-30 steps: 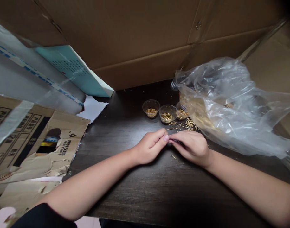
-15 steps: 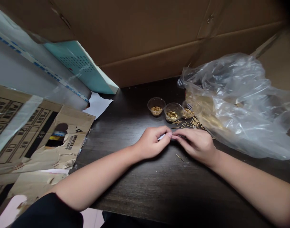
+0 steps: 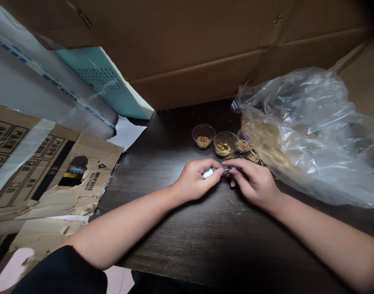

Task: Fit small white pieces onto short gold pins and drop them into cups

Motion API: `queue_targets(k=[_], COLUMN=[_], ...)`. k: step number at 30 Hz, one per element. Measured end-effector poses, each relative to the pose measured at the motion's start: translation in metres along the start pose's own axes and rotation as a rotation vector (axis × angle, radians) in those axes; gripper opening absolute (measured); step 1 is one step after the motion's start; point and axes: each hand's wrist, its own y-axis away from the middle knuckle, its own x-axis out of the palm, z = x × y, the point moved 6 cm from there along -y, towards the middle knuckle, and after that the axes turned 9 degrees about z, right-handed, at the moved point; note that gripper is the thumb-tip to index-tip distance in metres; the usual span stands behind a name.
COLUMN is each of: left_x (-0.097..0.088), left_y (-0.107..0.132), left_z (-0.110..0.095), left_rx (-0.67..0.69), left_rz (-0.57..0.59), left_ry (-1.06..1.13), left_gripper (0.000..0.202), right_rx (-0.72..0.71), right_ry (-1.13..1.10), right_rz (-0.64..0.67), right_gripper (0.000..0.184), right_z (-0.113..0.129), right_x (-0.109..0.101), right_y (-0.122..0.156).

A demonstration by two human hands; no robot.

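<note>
My left hand (image 3: 195,179) is closed, thumb against forefinger, on a small white object (image 3: 208,172) mostly hidden in the fingers. A thin metal pin (image 3: 226,169) sticks out to the right of its fingertips. Around the pin's far end is my right hand (image 3: 254,179), its thumb and forefinger parted; whether it touches the pin, I cannot tell. On the table below them lies a single thin brass pin (image 3: 232,203). Loose brass pins (image 3: 254,157) lie just beyond the right hand.
Three clear plastic cups, one at the left (image 3: 203,136), one in the middle (image 3: 226,143) and one at the right (image 3: 245,141), hold small brass pieces. A crumpled plastic bag (image 3: 309,134) covers the right side. Cardboard (image 3: 189,49) walls the back; a torn carton (image 3: 91,175) stands left.
My right thumb and forefinger have parted from their pinch beside the left fingertips. More of the white object and the thin metal pin now shows. The view has shifted slightly.
</note>
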Motion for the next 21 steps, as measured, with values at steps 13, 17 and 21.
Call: queue_targets(k=[13, 17, 21], left_x=[-0.002, -0.003, -0.003], left_y=[0.006, 0.005, 0.005], left_z=[-0.012, -0.011, -0.012], left_rx=[0.166, 0.155, 0.163], left_rz=[-0.043, -0.057, -0.06], left_ry=[-0.061, -0.069, -0.082], left_gripper=[0.015, 0.016, 0.016], right_rx=[0.14, 0.136, 0.142], right_ry=[-0.346, -0.344, -0.343], right_rz=[0.089, 0.094, 0.083], right_gripper=[0.034, 0.034, 0.034], right_z=[-0.016, -0.015, -0.017], right_x=[0.014, 0.014, 0.013], right_y=[0.012, 0.012, 0.011])
